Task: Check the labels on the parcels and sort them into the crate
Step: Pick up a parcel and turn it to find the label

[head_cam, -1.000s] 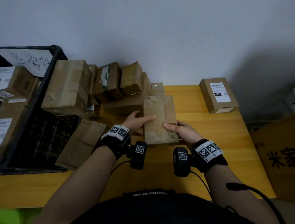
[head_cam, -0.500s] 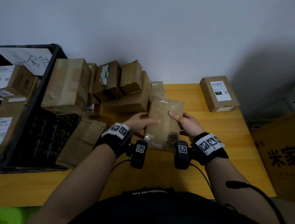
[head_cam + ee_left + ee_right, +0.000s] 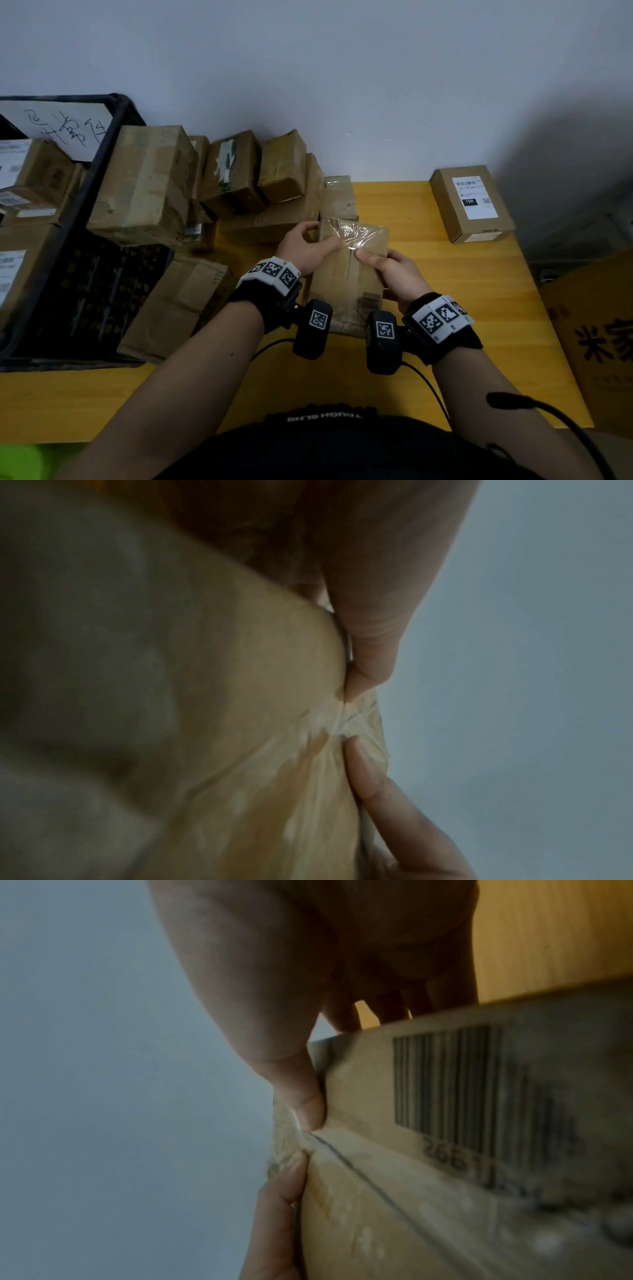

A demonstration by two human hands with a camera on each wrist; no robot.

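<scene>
a black plastic crate holding labelled brown parcels sits at the left of the yellow wooden table, with a pile of taped cardboard boxes beside it. the left hand and the right hand both grip a flat brown tape-wrapped parcel, lifted above the table's middle, thumbs on its top face near a printed barcode. a small labelled brown carton lies far right.

Open yellow table to the right and near — room to pass. Blocked on the left by stacked parcels and the black crate; far right, one labelled box against the wall.
</scene>
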